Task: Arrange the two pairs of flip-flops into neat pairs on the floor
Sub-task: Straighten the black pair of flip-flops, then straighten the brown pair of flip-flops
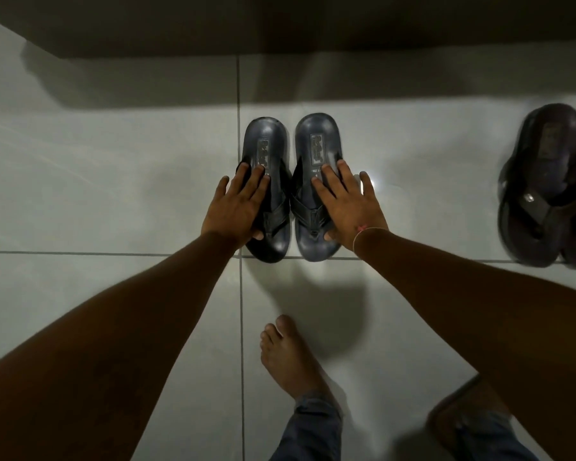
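Note:
Two dark blue-grey flip-flops stand side by side on the white tiled floor, heels pointing away from me. My left hand (238, 206) lies flat over the strap of the left flip-flop (265, 141), thumb curled at its toe end. Over the strap side of the right flip-flop (318, 138) my right hand (350, 207) rests the same way, fingers spread, thumb tucked near the toe post. A second, dark brown pair (546, 181) sits together at the right edge of view, partly cut off.
A dark wall or step edge (280, 24) runs along the far side of the floor. My bare left foot (288, 357) stands just behind the blue pair. My right foot (469, 417) wears a brown sandal at the lower right.

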